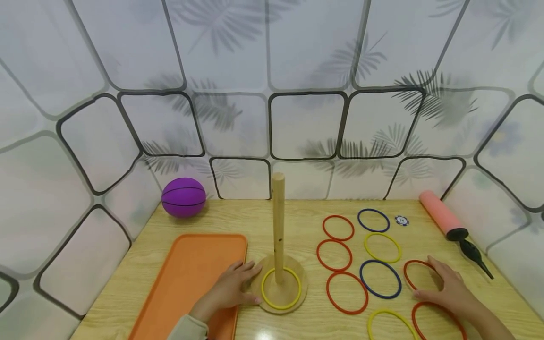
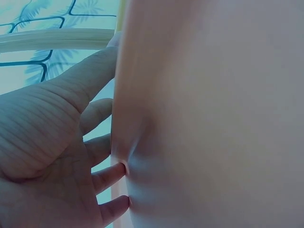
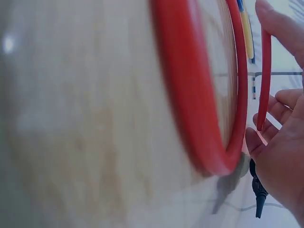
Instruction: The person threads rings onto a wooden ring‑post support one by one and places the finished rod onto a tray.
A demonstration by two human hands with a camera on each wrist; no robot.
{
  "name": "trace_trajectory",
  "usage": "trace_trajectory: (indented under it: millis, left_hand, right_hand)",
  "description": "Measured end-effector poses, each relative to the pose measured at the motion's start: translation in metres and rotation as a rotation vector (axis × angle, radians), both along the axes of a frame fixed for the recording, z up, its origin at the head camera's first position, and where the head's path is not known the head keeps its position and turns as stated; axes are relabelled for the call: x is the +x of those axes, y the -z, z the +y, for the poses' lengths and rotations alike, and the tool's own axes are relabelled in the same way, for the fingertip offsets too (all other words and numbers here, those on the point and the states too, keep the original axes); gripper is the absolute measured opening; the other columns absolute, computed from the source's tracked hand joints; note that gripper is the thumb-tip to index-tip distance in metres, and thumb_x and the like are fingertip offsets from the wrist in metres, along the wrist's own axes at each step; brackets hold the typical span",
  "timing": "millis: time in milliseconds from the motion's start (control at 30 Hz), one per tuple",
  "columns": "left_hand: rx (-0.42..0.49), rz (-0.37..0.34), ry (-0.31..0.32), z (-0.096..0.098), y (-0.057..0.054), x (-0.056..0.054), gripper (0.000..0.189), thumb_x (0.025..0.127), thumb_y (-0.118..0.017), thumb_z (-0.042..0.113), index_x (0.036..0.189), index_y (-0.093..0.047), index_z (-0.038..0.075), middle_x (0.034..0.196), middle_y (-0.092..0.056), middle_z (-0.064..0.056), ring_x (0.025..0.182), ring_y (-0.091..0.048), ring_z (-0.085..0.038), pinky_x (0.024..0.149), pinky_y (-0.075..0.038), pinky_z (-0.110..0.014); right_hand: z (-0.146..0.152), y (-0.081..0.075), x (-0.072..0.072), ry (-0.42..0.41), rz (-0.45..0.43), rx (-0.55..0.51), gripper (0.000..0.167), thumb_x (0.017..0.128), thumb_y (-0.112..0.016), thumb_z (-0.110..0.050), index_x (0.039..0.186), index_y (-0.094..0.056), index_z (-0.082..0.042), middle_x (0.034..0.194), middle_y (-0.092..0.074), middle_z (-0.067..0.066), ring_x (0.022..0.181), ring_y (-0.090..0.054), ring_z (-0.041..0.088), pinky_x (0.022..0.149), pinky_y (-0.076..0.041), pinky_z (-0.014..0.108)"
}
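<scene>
A wooden peg (image 1: 278, 226) rises from a round base (image 1: 259, 295) on the table. One yellow ring (image 1: 299, 295) lies around the peg, on the base. My left hand (image 1: 231, 285) is at the base's left edge, thumb and fingers spread and fairly straight, with the fingertips right at the wood. Across the table, my right hand (image 1: 456, 293) holds a red ring (image 1: 407, 278) between thumb and fingers. The right wrist view shows this red ring (image 3: 266, 80) edge-on, above the table. Another red ring (image 1: 414, 314) lies just below that hand.
An orange tray (image 1: 191, 264) lies under the left forearm. Several red, blue and yellow rings, such as a blue ring (image 1: 361, 278), lie right of the peg. Behind are a purple ball (image 1: 183, 197), a poker chip (image 1: 402, 220) and a pink pump (image 1: 442, 215) with a black nozzle.
</scene>
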State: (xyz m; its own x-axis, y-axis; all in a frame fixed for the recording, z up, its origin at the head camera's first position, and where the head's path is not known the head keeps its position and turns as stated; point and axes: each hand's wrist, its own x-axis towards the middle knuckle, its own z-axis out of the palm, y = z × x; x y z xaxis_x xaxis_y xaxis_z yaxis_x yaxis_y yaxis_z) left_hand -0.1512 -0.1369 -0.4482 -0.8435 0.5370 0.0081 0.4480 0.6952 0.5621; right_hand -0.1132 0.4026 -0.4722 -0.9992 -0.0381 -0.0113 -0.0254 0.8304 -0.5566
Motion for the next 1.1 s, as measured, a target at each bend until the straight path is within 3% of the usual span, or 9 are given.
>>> trace_trajectory:
  millis: [300, 600, 667, 733, 833, 867, 967, 1033, 1100]
  left_hand:
    - [-0.014, -0.039, -0.007, 0.001, -0.003, 0.003, 0.078, 0.073, -0.079, 0.04, 0.138, -0.05, 0.006, 0.142, -0.043, -0.022, 0.131, -0.028, -0.052, 0.098, -0.026, -0.069]
    - [-0.031, -0.021, -0.006, 0.0, 0.001, 0.001, 0.079, 0.073, -0.078, 0.042, 0.138, -0.05, 0.007, 0.142, -0.043, -0.022, 0.131, -0.029, -0.051, 0.098, -0.027, -0.069]
    - [-0.03, -0.017, -0.005, -0.001, 0.002, 0.0, 0.079, 0.073, -0.079, 0.042, 0.138, -0.051, 0.008, 0.142, -0.043, -0.022, 0.13, -0.03, -0.051, 0.098, -0.027, -0.069]
    - [-0.031, -0.012, -0.005, -0.001, 0.002, 0.0, 0.079, 0.073, -0.079, 0.042, 0.138, -0.05, 0.008, 0.141, -0.043, -0.022, 0.13, -0.03, -0.051, 0.098, -0.027, -0.069]
    - [-0.033, -0.007, -0.001, -0.001, 0.001, 0.0, 0.079, 0.072, -0.08, 0.041, 0.138, -0.05, 0.007, 0.141, -0.044, -0.023, 0.13, -0.03, -0.051, 0.098, -0.027, -0.069]
    - [-0.034, -0.012, -0.001, -0.001, 0.0, 0.0, 0.079, 0.073, -0.079, 0.041, 0.138, -0.05, 0.008, 0.141, -0.043, -0.023, 0.13, -0.029, -0.051, 0.098, -0.027, -0.069]
    - [-0.032, -0.026, 0.0, -0.001, -0.001, -0.001, 0.079, 0.074, -0.079, 0.041, 0.139, -0.049, 0.008, 0.142, -0.043, -0.022, 0.131, -0.029, -0.051, 0.098, -0.027, -0.068]
    - [-0.034, -0.036, 0.002, -0.001, -0.001, -0.001, 0.078, 0.074, -0.078, 0.041, 0.139, -0.049, 0.008, 0.142, -0.042, -0.022, 0.131, -0.028, -0.051, 0.099, -0.027, -0.068]
    - [-0.038, -0.037, 0.006, -0.001, -0.001, -0.001, 0.078, 0.075, -0.078, 0.041, 0.139, -0.048, 0.008, 0.142, -0.042, -0.022, 0.131, -0.028, -0.051, 0.099, -0.027, -0.068]
  right_hand:
    - [-0.006, -0.012, 0.009, -0.044, 0.071, -0.024, 0.103, 0.077, -0.077, -0.026, 0.147, -0.011, 0.01, 0.138, -0.021, 0.041, 0.121, -0.014, 0.064, 0.086, -0.018, 0.076]
    - [-0.035, -0.05, 0.011, -0.161, 0.202, -0.077, 0.109, 0.071, -0.081, -0.014, 0.153, -0.01, -0.008, 0.141, -0.027, 0.034, 0.122, -0.019, 0.059, 0.08, -0.022, 0.072]
    - [-0.04, -0.058, 0.009, -0.182, 0.237, -0.074, 0.109, 0.069, -0.082, -0.013, 0.153, -0.013, -0.013, 0.146, -0.027, 0.025, 0.131, -0.018, 0.046, 0.081, -0.023, 0.071]
    - [-0.045, -0.066, 0.007, -0.207, 0.269, -0.081, 0.109, 0.068, -0.083, -0.012, 0.153, -0.016, -0.016, 0.149, -0.026, 0.007, 0.136, -0.016, 0.021, 0.082, -0.025, 0.07]
    - [-0.051, -0.078, 0.005, -0.248, 0.305, -0.096, 0.107, 0.067, -0.083, -0.01, 0.153, -0.019, -0.019, 0.144, -0.022, -0.021, 0.125, -0.012, -0.013, 0.081, -0.028, 0.067]
    - [-0.053, -0.082, 0.004, -0.26, 0.314, -0.094, 0.107, 0.067, -0.083, -0.01, 0.153, -0.02, -0.02, 0.141, -0.02, -0.028, 0.121, -0.012, -0.018, 0.086, -0.031, 0.061]
    - [-0.063, -0.097, 0.002, -0.306, 0.353, -0.088, 0.107, 0.066, -0.084, -0.008, 0.152, -0.022, -0.017, 0.141, -0.021, -0.031, 0.121, -0.015, -0.019, 0.096, -0.034, 0.032]
    - [-0.07, -0.106, 0.0, -0.345, 0.381, -0.09, 0.107, 0.065, -0.084, -0.007, 0.152, -0.023, -0.015, 0.142, -0.024, -0.03, 0.122, -0.019, -0.016, 0.088, -0.03, 0.011]
    - [-0.077, -0.116, -0.002, -0.382, 0.41, -0.093, 0.107, 0.063, -0.085, -0.006, 0.151, -0.024, -0.012, 0.143, -0.027, -0.028, 0.123, -0.023, -0.014, 0.083, -0.027, 0.004]
